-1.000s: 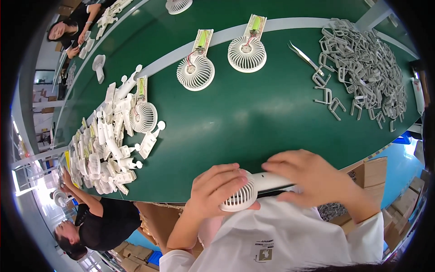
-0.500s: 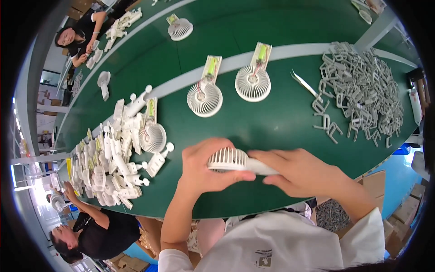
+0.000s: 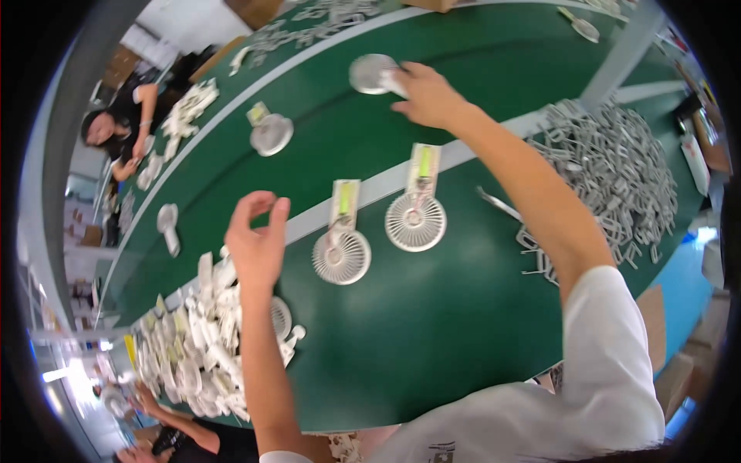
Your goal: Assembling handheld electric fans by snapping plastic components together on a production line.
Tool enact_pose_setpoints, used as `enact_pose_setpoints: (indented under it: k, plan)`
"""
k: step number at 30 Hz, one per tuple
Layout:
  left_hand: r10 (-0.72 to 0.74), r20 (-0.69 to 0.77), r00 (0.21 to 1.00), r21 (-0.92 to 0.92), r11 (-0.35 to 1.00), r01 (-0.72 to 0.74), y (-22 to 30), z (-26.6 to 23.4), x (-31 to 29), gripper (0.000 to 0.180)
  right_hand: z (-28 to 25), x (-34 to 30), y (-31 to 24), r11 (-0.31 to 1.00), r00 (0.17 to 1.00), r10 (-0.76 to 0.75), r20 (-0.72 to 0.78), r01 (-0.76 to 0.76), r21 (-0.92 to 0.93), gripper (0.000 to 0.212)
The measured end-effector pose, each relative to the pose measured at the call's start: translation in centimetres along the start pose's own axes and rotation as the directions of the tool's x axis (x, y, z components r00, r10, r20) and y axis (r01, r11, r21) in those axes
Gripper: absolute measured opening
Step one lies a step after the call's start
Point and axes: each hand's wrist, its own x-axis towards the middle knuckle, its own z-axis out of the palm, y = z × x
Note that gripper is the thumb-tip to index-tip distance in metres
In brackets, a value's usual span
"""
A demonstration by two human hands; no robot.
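My right hand (image 3: 429, 94) reaches far over the table and is closed on the handle of a small white handheld fan (image 3: 370, 74); its round head points left and is blurred. My left hand (image 3: 259, 239) hovers in front of the table's pale strip, fingers curled, thumb apart, nothing in it. Nearest to it stand a fan with an open handle (image 3: 341, 256) showing a green-yellow cell and wires, and a second open fan (image 3: 415, 221) to its right. Farther back lies another open fan (image 3: 272, 134). My left forearm hides part of the pile below it.
White fan parts lie heaped in a pile (image 3: 193, 339) at left. Grey U-shaped clips form a big heap (image 3: 617, 170) at right, tweezers (image 3: 500, 204) beside it. A pale strip (image 3: 305, 228) crosses the green table; a post (image 3: 621, 58) rises at right. Co-workers sit at left.
The fan held in both hands before me is now in my right hand alone, carried forward to the far side. My left hand has let go and moved left and forward. The view has shifted.
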Motion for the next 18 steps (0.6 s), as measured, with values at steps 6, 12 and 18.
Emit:
enact_pose_setpoints:
  k: [6,12,18]
  plan:
    - [0.365,0.07,0.929,0.432,0.828,-0.358,-8.2,3.4,12.9,0.053,-9.2,-3.9,-1.6,0.991,0.957,-0.122,-0.265,0.132,0.02,0.042]
    - [0.116,0.052,0.992,0.487,0.864,-0.126,-17.2,7.2,26.7,0.085,-20.1,-21.1,-5.2,0.956,0.971,0.224,0.089,-0.236,0.173,0.015]
    - [-0.218,0.177,0.96,0.508,0.855,0.101,-17.2,2.8,27.2,0.049,-15.8,-32.4,-9.5,0.852,0.845,0.505,0.179,-0.52,0.052,0.058]
